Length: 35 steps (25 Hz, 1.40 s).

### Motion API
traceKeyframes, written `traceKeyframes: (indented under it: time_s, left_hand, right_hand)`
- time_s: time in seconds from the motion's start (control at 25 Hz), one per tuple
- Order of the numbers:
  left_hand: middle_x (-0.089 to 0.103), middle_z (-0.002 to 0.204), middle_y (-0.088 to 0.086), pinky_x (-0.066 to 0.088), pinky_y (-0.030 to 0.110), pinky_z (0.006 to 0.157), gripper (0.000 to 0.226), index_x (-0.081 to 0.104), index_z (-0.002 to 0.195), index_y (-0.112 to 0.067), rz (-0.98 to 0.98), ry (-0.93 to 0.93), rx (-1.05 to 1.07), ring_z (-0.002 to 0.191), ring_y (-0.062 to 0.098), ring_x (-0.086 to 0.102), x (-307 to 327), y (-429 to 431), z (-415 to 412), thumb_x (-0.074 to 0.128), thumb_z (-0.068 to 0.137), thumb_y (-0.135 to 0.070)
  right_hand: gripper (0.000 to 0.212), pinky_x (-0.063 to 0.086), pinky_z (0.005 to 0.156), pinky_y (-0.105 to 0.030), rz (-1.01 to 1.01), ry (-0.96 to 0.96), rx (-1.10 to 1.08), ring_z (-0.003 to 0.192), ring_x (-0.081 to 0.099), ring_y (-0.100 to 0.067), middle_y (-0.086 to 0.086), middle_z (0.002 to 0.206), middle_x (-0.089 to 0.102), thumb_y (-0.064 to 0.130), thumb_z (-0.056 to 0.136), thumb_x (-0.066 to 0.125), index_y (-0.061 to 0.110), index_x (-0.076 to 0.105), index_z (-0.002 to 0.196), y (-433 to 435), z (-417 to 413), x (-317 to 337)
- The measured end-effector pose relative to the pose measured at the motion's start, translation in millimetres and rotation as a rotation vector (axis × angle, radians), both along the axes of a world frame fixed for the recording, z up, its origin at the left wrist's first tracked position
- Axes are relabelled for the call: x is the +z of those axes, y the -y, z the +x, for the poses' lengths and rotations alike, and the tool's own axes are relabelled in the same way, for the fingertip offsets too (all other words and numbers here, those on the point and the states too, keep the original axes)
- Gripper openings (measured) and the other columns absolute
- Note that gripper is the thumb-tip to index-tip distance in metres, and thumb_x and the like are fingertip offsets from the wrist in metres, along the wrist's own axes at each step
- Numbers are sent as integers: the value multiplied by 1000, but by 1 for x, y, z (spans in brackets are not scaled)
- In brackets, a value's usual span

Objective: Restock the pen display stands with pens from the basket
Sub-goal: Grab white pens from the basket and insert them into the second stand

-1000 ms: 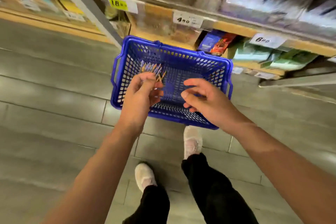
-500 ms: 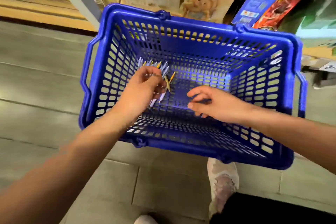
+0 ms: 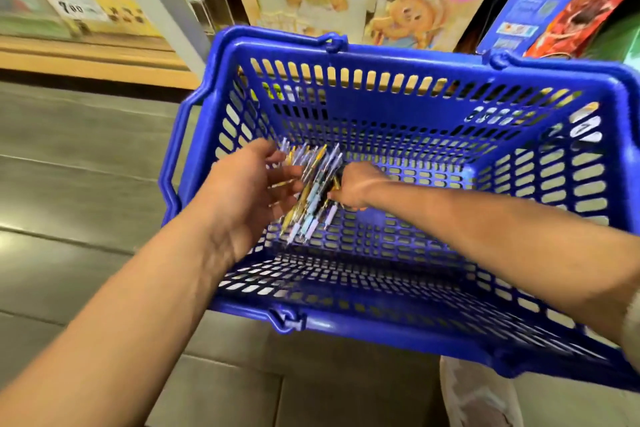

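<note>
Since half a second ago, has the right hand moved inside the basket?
Yes. The right hand has shifted left across the blue basket floor, away from its right wall, and now touches the pen bundle by the left hand.

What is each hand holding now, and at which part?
Both hands are at a bundle of pens inside the blue basket. The left hand touches its upper part and the right hand its middle; motion blur hides any firm grip.

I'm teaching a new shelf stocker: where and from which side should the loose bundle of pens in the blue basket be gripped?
Grip the bundle of yellow, blue and white pens around its mid-length, from above, closing in from both flanks. The pens lie roughly parallel, slanting on the floor of the blue slotted plastic basket, with the left hand and right hand either side.
</note>
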<state>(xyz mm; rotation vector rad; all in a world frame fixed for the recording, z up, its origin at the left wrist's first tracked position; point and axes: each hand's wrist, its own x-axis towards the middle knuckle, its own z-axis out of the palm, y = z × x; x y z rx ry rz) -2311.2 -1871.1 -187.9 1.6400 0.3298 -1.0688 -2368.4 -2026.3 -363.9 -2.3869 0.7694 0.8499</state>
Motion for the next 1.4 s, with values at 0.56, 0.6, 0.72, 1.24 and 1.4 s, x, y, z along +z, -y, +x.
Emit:
traceKeyframes:
  time_s: [0.56,0.6,0.72,1.24,1.4]
  left_hand:
    - [71,95,11,54,43,97,19,59,111,-7,40,45,-201,87,25,67,-37,9,-15,42,104,-12]
    - [71,99,12,52,44,101,21,59,115,-5,49,55,-230,90,25,66,-43,10,-20,41,105,-8]
    - [67,109,15,53,42,94,20,60,116,-9,77,110,-322,92,25,61,-56,14,-27,46,104,-1]
    - [68,87,5,59,38,77,16,66,114,-14,-7,82,-305,74,16,64,-58,4,-6,57,102,-9]
    - [70,79,5,63,35,66,15,66,111,-16,-34,77,-253,66,17,68,-58,-13,2,52,105,-17]
  right_hand:
    - [4,62,81,-30,555,-299,-44,91,76,-22,-17,98,74,9,97,61,5,61,97,44,-84,13]
    - [2,61,84,-32,644,-269,-71,94,75,-23,-19,104,73,6,97,62,5,61,99,37,-84,15]
    - [8,60,81,-28,932,-177,-114,92,75,-22,-18,111,73,5,97,62,5,63,106,17,-74,26]
    - [23,57,89,-33,231,-101,200,100,69,-20,-7,115,71,25,101,59,13,65,120,34,-55,31]
    - [35,54,86,-41,-102,49,282,100,58,-24,2,116,52,21,96,65,28,53,128,37,-55,8]
